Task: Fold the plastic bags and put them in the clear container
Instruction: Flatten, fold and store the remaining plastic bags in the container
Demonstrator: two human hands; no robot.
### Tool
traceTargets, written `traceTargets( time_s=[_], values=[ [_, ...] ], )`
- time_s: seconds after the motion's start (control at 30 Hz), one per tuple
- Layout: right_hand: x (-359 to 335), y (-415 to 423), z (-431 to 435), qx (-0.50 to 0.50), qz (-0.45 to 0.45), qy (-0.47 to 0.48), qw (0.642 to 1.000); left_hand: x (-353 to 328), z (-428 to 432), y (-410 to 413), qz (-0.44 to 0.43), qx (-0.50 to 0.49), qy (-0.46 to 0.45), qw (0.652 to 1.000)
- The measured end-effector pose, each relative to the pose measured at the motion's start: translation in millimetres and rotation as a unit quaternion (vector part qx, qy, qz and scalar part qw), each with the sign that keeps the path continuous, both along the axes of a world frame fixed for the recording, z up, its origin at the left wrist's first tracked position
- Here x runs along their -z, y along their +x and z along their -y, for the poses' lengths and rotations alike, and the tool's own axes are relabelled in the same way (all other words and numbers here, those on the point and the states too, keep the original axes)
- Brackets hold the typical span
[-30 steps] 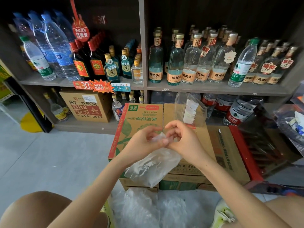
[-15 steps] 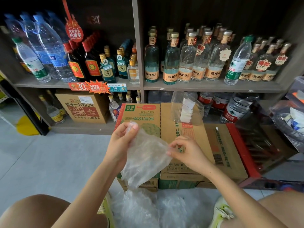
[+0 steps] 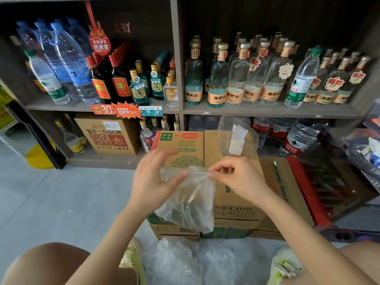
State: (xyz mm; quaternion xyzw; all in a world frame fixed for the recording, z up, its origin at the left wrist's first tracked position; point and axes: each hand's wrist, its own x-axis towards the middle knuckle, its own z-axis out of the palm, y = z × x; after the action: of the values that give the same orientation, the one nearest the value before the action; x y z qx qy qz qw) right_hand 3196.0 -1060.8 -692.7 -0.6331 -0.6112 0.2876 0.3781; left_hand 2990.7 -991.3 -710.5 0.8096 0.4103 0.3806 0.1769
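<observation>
Shop shelving (image 3: 267, 112) fills the upper frame. At centre, the left hand (image 3: 152, 179) and right hand (image 3: 236, 177) pinch the plastic bag (image 3: 185, 202) by its top edge. It looks light, limp and slippery: grip the corners.

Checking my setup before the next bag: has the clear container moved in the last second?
No. The clear container stands where it did, at the cardboard box's rear edge below the shelf.

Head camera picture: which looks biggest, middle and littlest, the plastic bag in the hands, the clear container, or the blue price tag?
1. plastic bag, though it is nearest the camera, which helps.
2. clear container.
3. blue price tag, clearly smallest.
</observation>
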Motion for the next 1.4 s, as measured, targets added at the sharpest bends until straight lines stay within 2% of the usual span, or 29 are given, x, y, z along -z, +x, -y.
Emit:
traceTargets(
  time_s=[0.07, 0.1, 0.23, 0.37, 0.47, 0.6, 0.8, 0.9, 1.0, 1.1, 1.27, 1.4],
  values=[
    [-7, -3, -5, -0.018, -0.018, -0.01, 1.0, -5, 5, 17, -0.038, 0.086, -0.029, 0.995],
    [-10, -2, -6, -0.02, -0.031, -0.01, 0.999, -6, 7, 24, -0.026, 0.107, -0.061, 0.992],
    [-8, 5, -2, 0.01, -0.081, 0.005, 0.997, 4, 3, 36, 0.101, 0.099, -0.169, 0.976],
    [13, 10, 18, 0.044, -0.137, -0.013, 0.99, 9, -1, 35, 0.25, 0.08, -0.274, 0.925],
    [33, 6, 29, 0.005, -0.115, -0.055, 0.992, 14, -8, 23, 0.337, 0.049, -0.326, 0.882],
    [47, -4, 30, -0.04, -0.085, -0.062, 0.994, 20, -18, 2, 0.41, 0.045, -0.396, 0.82],
    [73, -11, 17, -0.044, -0.007, -0.049, 0.998, 19, -17, -17, 0.481, 0.076, -0.419, 0.766],
    [74, -10, 17, -0.027, -0.001, -0.041, 0.999, 22, -22, -29, 0.485, 0.042, -0.404, 0.775],
    [66, -1, 25, -0.029, 0.049, -0.039, 0.998, 25, -28, -45, 0.491, 0.02, -0.396, 0.776],
    [52, 9, 31, -0.031, 0.082, -0.047, 0.995, 32, -31, -55, 0.461, -0.029, -0.39, 0.796],
    [31, 20, 37, -0.04, 0.05, -0.056, 0.996, 37, -32, -56, 0.417, -0.06, -0.38, 0.823],
    [25, 27, 38, -0.065, 0.109, 0.003, 0.992, 42, -33, -53, 0.406, -0.079, -0.379, 0.828]
  ],
)
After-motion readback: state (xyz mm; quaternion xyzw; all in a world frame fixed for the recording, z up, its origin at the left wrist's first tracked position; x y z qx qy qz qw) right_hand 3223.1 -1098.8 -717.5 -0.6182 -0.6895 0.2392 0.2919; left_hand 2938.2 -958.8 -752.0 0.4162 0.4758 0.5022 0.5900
